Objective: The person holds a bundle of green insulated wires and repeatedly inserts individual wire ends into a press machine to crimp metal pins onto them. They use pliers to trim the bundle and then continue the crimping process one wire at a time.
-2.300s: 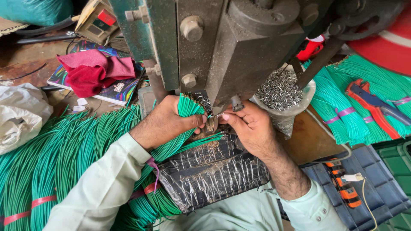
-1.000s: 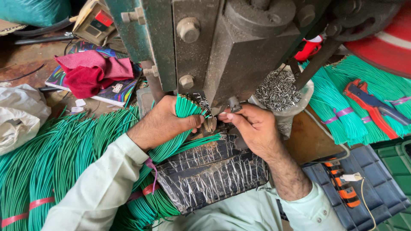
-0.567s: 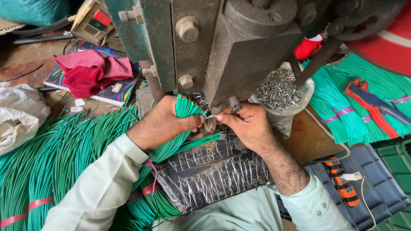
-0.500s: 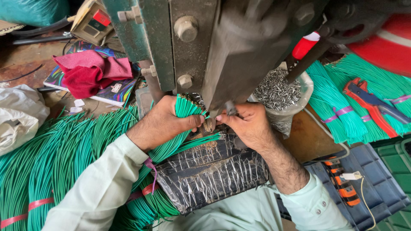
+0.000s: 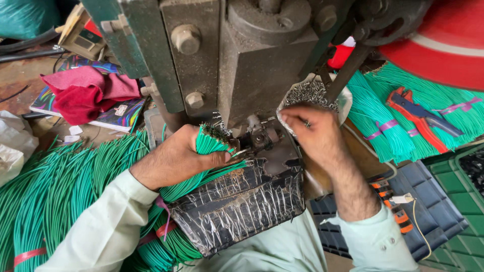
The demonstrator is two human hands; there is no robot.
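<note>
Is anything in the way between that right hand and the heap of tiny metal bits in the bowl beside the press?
Nothing visible does. The right hand is already at the near edge of the heap of small silvery metal pieces, fingertips touching it. The grey press's dark slanted bar crosses beside the heap, not between them. The left hand grips the green wire bundle.

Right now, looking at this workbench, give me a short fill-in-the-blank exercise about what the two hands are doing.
1. The left hand grips a bundle of ____ wires beside the press.
2. The right hand reaches into a container of small ____ pieces.
3. On the green bundles at far right lies a ____ and blue hand tool.

Missing words: green; metal; red
</note>
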